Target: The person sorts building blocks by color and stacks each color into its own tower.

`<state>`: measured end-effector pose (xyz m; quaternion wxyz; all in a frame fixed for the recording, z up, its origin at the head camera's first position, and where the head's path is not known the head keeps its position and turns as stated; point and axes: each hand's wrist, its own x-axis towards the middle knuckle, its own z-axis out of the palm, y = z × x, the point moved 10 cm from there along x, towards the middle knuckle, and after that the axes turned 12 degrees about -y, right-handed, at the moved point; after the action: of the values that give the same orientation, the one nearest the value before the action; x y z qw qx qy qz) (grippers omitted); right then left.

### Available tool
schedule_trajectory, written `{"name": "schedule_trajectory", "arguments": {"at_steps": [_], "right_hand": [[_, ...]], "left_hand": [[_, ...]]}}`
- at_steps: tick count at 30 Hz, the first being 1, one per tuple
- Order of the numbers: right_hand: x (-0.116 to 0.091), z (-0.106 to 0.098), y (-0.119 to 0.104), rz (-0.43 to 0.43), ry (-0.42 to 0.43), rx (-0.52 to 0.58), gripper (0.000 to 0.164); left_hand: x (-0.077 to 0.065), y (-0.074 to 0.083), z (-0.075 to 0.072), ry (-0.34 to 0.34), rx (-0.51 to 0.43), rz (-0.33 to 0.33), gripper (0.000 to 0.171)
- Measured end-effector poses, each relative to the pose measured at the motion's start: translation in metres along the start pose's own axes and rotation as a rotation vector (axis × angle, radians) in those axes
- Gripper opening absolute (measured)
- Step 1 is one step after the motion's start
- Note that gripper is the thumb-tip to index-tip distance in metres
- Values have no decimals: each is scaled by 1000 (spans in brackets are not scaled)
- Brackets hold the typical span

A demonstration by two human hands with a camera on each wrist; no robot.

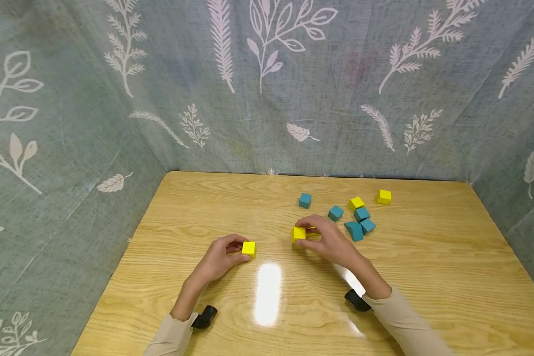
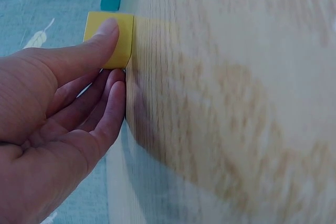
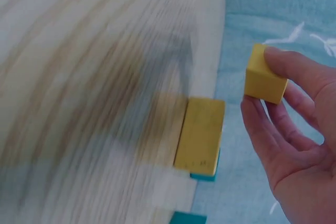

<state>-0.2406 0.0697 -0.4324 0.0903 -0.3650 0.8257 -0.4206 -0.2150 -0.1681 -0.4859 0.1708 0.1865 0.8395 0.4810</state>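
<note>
My left hand [image 1: 217, 259] pinches a yellow cube [image 1: 248, 249] near the middle of the table. In the left wrist view the thumb lies across the face of that cube [image 2: 125, 40], which sits at the tabletop. Farther right, my right hand [image 1: 331, 242] grips a second yellow cube [image 1: 298, 234] between thumb and fingertips. The right wrist view shows this cube [image 3: 265, 77] raised off the wood. Below it on the table is a longer yellow block [image 3: 200, 136], mostly hidden behind the right hand in the head view.
Beyond the right hand lie blue cubes [image 1: 335, 212], a blue curved-edge block [image 1: 354, 231] and two yellow blocks [image 1: 383, 197]. Another blue cube [image 1: 305, 200] stands nearer the back edge. Leaf-patterned cloth [image 1: 267, 133] hangs behind the wooden table [image 1: 196, 207] and along both sides.
</note>
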Motion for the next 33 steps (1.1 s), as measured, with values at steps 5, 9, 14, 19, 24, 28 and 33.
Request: {"name": "schedule_trajectory", "arguments": {"at_steps": [5,9,14,19,24,28,33], "right_hand": [[8,16,-5,-17,-39,33,34],[16,32,-7,-22,-79,46,34],[26,48,-13,-40,-118,91,32],[34,61,-13,-24,-141,112,31],[39,71,-14,-11,-140,62,32],[42,77,-18,-15,-143,17,31],[48,84,-22,2,-169,-31,30]], "left_hand": [[0,-1,1,-1,6,-19,34],[0,0,1,-1,11,-22,34],[0,1,0,7,12,-25,34],[1,1,1,-5,5,-7,32],[1,1,2,-10,3,8,30],[2,2,2,-15,7,-1,31],[1,3,2,-13,14,8,32]]}}
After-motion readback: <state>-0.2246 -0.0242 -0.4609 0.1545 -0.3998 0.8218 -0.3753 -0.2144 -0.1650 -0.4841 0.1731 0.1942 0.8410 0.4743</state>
